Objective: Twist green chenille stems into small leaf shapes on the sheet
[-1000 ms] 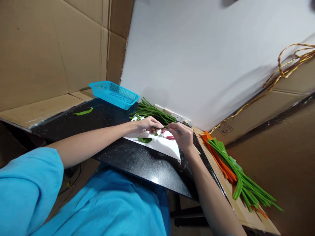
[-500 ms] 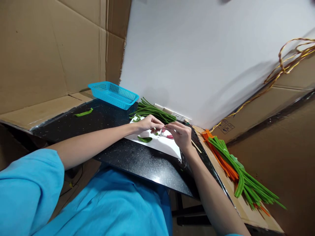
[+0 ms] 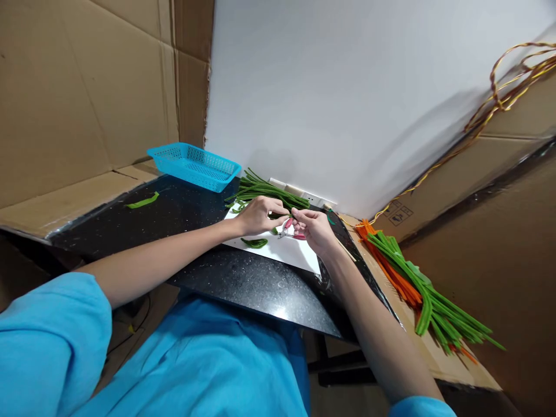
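Observation:
Over a white sheet [image 3: 299, 260], my left hand [image 3: 259, 217] and my right hand [image 3: 316, 230] meet fingertip to fingertip. Thumb and forefinger of each are pinched together; whatever is between them is too small and covered to make out. Just below the fingers lie small pliers with red handles [image 3: 299, 236], partly behind my right hand. A bent bunch of short green pipe cleaners [image 3: 255, 243] rests on the sheet beneath my left hand. Behind both hands is a pile of long green pipe cleaners [image 3: 264, 190].
A blue plastic basket [image 3: 195, 168] stands at the back left of the black speckled table [image 3: 243, 284]. Near it lies a green strip [image 3: 143, 201]. On cardboard at right are orange pipe cleaners [image 3: 391, 272] and a green bundle [image 3: 430, 301]. A socket strip [image 3: 313, 200] runs along the wall.
My right hand has turned and its fingers have curled in lower, showing more of the fingertips. My left fingers have straightened somewhat. The view has shifted slightly.

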The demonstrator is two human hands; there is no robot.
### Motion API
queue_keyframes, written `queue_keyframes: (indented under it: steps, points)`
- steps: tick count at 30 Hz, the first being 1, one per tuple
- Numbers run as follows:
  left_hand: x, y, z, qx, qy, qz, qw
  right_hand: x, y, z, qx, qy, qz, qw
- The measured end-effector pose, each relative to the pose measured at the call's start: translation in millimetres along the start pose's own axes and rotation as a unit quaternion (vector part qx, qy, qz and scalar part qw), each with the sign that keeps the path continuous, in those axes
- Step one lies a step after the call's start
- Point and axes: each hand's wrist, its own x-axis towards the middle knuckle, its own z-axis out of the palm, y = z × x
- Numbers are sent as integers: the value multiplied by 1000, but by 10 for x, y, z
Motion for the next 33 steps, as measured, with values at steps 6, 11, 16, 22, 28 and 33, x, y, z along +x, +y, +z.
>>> queue_keyframes:
  steps: [6,11,16,22,28,33]
  points:
    - [64,-102,22,-165,37,-105,980,-45,-64,-82,-123,1,-152,981]
    - [85,-183,9,-284,33,-175,942,-131,-117,-215,-423,14,-390,818]
    - [71,-172,-11,-331,-19,-208,920,-113,-90,-284,-517,4,-455,725]
    - [40,-107,-56,-332,-97,-166,923,-112,-78,-328,-526,-10,-497,690]
    - [36,-68,-55,-338,-102,-177,919,-126,-104,-314,-538,-24,-469,700]
    - [39,-56,-42,-301,-73,-154,938,-156,-86,-199,-492,-11,-426,759]
